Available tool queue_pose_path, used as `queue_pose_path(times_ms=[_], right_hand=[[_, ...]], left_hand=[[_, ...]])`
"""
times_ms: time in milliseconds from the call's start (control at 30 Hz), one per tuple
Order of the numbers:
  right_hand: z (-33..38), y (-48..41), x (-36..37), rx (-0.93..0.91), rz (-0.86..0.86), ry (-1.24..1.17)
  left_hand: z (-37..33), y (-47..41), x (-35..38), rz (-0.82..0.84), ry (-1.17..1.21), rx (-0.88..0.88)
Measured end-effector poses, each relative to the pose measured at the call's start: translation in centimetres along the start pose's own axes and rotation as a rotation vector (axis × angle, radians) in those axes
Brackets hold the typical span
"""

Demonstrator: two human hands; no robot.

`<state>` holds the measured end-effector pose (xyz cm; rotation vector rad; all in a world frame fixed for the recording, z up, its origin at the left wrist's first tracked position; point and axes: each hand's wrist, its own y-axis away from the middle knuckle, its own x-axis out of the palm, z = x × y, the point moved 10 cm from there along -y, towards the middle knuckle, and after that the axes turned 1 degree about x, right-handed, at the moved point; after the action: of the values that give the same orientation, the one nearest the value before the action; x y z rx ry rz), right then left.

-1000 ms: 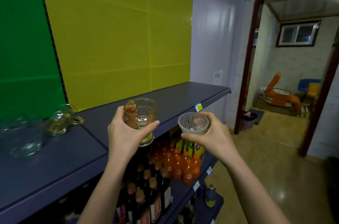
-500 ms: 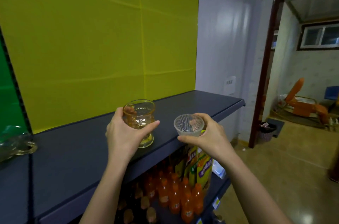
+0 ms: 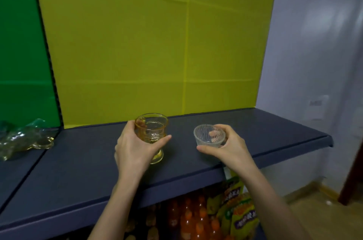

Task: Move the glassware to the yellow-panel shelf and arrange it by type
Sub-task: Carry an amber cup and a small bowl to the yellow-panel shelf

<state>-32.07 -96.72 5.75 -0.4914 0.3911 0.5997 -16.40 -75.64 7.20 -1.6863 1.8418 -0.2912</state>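
Observation:
My left hand (image 3: 135,151) grips an amber footed glass cup (image 3: 152,131) over the dark grey shelf (image 3: 82,163) in front of the yellow panel (image 3: 147,43). Whether the cup's foot touches the shelf I cannot tell. My right hand (image 3: 225,148) holds a small clear ribbed glass bowl (image 3: 208,134) slightly above the shelf, to the right of the cup. More clear glassware (image 3: 21,137) lies blurred on the neighbouring shelf at the far left, before the green panel (image 3: 21,43).
Below the shelf stand several orange soda bottles (image 3: 188,218) and yellow-green snack bags (image 3: 239,210). A pale wall (image 3: 314,53) closes the right side, with a brown door frame (image 3: 351,184) at the lower right edge.
My view has swung left and closer to the yellow panel. Both hands have carried the cup and the bowl forward over the shelf and lower toward its surface.

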Motion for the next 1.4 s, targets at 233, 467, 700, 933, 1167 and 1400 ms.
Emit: queue_pose_path(times_ms=[233,467,700,933,1167,1400], right_hand=[[-1.3,-4.6,1.4,-0.085,0.167,-0.019],[-2.9,-6.8,3.5,-0.108,0.277,-0.021],[-3.4,-7.5,4.9,-0.117,0.37,-0.057],[-1.4,-7.4,4.4,-0.246,0.426,0.072],[7.3,-3.2,3.1,-0.676,0.311,0.019],[15.3,5.5,10.7,-0.936,0.525,-0.08]], left_hand=[[0.3,1.1,1.3,-0.148,-0.126,-0.096],[0.9,1.6,2.2,-0.228,-0.211,-0.161],[0.7,1.7,2.7,-0.221,-0.278,-0.178],[0.0,2.1,2.0,-0.144,-0.396,-0.195],[-3.0,3.9,-5.1,-0.237,-0.773,0.042],[-1.6,7.1,-15.3,-0.315,-1.147,0.021]])
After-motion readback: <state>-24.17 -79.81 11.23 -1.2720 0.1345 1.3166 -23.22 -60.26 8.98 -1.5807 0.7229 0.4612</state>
